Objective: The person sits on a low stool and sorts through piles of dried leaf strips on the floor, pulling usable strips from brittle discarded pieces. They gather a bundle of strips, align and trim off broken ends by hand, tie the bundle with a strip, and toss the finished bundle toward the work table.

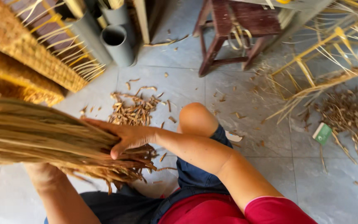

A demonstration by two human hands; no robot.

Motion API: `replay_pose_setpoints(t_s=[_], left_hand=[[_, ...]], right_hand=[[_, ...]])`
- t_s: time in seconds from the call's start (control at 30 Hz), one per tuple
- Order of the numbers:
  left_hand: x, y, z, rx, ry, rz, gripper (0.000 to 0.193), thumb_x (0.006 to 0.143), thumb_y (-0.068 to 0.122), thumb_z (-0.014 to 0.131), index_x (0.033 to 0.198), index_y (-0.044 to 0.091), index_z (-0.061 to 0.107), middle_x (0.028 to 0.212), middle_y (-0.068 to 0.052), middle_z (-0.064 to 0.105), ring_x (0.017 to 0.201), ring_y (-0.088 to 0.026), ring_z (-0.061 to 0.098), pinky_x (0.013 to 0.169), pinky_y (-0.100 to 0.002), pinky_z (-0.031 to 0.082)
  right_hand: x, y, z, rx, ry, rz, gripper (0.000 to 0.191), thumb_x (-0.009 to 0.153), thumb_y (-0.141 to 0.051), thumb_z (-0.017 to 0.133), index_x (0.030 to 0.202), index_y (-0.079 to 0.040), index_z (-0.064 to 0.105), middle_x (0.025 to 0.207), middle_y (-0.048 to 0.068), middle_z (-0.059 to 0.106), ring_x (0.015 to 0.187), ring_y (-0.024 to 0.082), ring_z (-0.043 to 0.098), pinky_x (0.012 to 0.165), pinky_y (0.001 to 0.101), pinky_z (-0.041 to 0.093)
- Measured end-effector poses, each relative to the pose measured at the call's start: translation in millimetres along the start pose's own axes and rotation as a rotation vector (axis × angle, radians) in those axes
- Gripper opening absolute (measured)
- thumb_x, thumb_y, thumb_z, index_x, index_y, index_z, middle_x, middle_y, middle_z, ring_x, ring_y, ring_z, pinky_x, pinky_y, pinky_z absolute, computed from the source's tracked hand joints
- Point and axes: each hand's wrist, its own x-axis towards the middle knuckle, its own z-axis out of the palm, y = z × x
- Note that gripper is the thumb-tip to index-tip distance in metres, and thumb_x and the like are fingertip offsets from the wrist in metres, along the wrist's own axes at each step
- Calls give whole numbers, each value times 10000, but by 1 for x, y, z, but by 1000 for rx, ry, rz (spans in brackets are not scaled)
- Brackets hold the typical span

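A thick bundle of dried straw-coloured fibre strands (38, 132) stretches from the left edge towards the middle, its ragged ends hanging over my lap. My right hand (123, 137) lies on top of the bundle near its end, fingers spread across the strands and thumb tucked under some of them. My left hand (42, 172) is under the bundle, mostly hidden by it, holding it up from below. My bent knee (195, 118) rises just right of the bundle's end.
Cut fibre scraps (133, 110) litter the grey tiled floor. Woven baskets (25, 54) and grey pipes (117, 43) stand at upper left. A dark wooden stool (233, 29) with scissors is ahead, a yellow wire frame (320, 62) at right, a green card (322, 133) near more scraps.
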Motion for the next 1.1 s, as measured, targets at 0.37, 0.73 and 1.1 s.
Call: replay_pose_setpoints(t_s=[0.37, 0.73, 1.1], left_hand=[[-3, -5, 117, 139, -20, -56, 706, 903, 316, 838, 1427, 24, 466, 1285, -86, 611, 1153, -210, 618, 1008, -355, 531], [-7, -71, 91, 315, -232, -176, 657, 771, 68, 901, 1321, -52, 562, 1188, -161, 671, 1062, -246, 663, 1037, -439, 543], [17, -13, 213, 13, -119, 29, 882, 933, 227, 846, 1594, 3, 307, 1411, -129, 509, 1234, -247, 564, 1139, -411, 527]], right_hand=[[-42, 26, 5, -113, 430, 25, 932, 733, -362, 906, 1470, 29, 492, 1367, 174, 643, 1358, 279, 580, 1234, 407, 431], [-62, -32, -21, -444, 502, -267, 1070, 772, -338, 893, 1609, -60, 287, 1408, 113, 525, 1341, 236, 527, 1218, 378, 445], [-81, -60, -17, -858, 685, -305, 1539, 472, -577, 908, 1665, 0, 125, 1531, 236, 457, 1438, 335, 481, 1278, 440, 380]])
